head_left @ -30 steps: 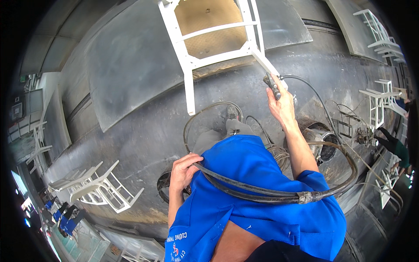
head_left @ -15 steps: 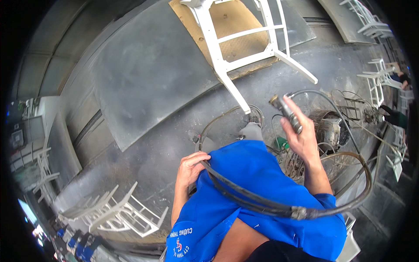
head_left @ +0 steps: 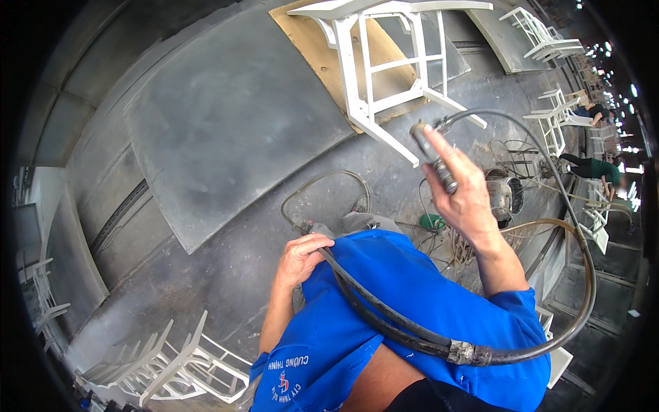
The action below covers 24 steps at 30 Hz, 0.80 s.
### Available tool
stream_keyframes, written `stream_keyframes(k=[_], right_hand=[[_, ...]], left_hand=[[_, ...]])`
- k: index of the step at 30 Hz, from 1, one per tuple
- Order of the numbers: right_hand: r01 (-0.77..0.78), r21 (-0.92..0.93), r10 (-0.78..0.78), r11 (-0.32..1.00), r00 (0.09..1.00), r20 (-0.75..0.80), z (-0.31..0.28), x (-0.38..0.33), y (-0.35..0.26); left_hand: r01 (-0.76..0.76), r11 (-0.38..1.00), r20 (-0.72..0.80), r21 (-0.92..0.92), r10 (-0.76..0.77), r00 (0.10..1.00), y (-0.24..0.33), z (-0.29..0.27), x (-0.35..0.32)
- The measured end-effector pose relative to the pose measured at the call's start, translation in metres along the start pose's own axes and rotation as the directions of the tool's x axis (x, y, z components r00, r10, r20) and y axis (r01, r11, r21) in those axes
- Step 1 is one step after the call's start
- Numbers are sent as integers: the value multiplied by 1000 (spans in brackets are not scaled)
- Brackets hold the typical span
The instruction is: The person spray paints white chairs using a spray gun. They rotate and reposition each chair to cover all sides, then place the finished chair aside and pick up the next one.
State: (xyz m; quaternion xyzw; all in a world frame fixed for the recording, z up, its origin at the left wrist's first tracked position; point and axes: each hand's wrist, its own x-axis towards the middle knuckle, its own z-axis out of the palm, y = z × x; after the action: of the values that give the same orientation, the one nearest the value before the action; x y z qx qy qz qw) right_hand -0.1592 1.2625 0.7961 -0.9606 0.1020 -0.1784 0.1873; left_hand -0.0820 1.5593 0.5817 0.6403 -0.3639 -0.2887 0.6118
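Note:
My right hand (head_left: 468,191) is closed around a metal spray gun (head_left: 425,143), its nozzle end toward the upper left. A thin dark hose runs from the gun and arcs to the right. Closed on the dark hose (head_left: 384,317) by my left hip is my left hand (head_left: 300,258). This hose crosses my blue shirt to a taped joint (head_left: 461,353), then curves up at the right. Beyond the gun stands a white wooden chair frame (head_left: 386,142), its legs toward me. The gun is apart from it. My right fingers partly hide the gun's grip.
The chair frame is over a brown board (head_left: 322,58) beside a large grey panel (head_left: 233,117). A stained bucket (head_left: 504,196) and tangled hoses stand right of my hand. White chairs (head_left: 171,367) are grouped lower left. A person in green (head_left: 604,172) is at the far right.
My right hand has moved slightly up and left with the spray gun. The view has shifted, showing more of the chair frame's top. My left hand still grips the hose.

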Motion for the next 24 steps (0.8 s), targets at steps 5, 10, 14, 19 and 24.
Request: stream_keyframes(k=[5, 10, 14, 19, 24], right_hand=[[2, -56, -6, 998, 997, -83, -6, 19, -29], [-98, -52, 99, 994, 995, 18, 30, 15, -21], [-257, 29, 254, 966, 963, 92, 97, 21, 17], [-349, 17, 348, 937, 937, 21, 177, 21, 62], [-446, 13, 446, 895, 895, -28, 198, 33, 77]], left_hand=[[-10, 1000, -47, 4, 10, 999, -3, -9, -21], [35, 998, -112, 47, -29, 993, -7, -26, -39], [94, 995, -119, 40, -89, 989, -9, -40, -54], [132, 991, -167, 33, -125, 978, -7, -49, -71], [163, 984, -181, 66, -149, 972, -7, -57, -89]])
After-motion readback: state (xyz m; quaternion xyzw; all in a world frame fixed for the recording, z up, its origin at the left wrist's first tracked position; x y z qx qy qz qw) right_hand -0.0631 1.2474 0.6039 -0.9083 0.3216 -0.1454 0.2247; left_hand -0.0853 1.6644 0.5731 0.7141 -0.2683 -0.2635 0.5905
